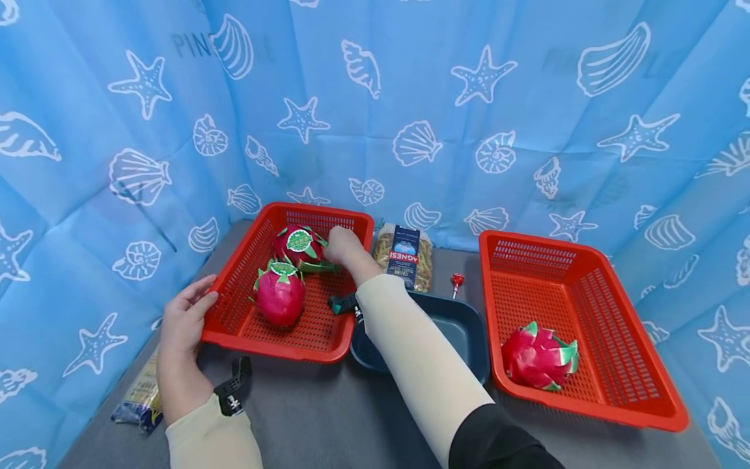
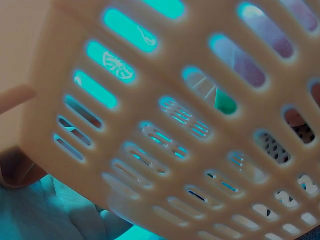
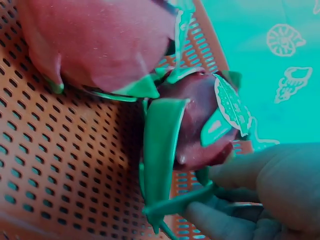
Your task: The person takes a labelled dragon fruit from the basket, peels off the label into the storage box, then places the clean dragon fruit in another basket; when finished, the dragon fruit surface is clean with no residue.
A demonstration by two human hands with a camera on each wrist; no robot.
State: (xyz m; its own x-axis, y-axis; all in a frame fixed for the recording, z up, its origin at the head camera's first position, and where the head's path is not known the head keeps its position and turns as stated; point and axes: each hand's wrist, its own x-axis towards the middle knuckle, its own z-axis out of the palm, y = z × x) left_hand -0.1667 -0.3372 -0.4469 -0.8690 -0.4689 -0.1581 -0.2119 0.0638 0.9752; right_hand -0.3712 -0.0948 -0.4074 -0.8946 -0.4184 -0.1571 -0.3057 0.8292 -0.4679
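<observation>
My right hand (image 1: 344, 247) reaches into the left red basket (image 1: 334, 355) and pinches a green leaf tip of the farther dragon fruit (image 1: 291, 245). In the right wrist view, thumb and fingers (image 3: 227, 220) close on that leaf; the fruit (image 3: 192, 122) bears an oval green label. A second dragon fruit (image 1: 280, 299), also labelled, lies nearer in the same basket, apart from the hand. At the basket's left corner my left hand (image 1: 183, 322) touches the rim from outside, fingers fairly straight. The left wrist view shows the slotted basket wall (image 2: 165, 75) with part of the palm (image 2: 45, 210) below.
Another red basket (image 1: 638, 417) on the right holds one dragon fruit (image 1: 538, 357). Between the baskets sits a dark blue tray (image 1: 463, 326), partly under my right arm. Behind it lie a pasta bag (image 1: 404, 257) and a red lollipop (image 1: 457, 281). Another packet (image 1: 140, 397) lies at left.
</observation>
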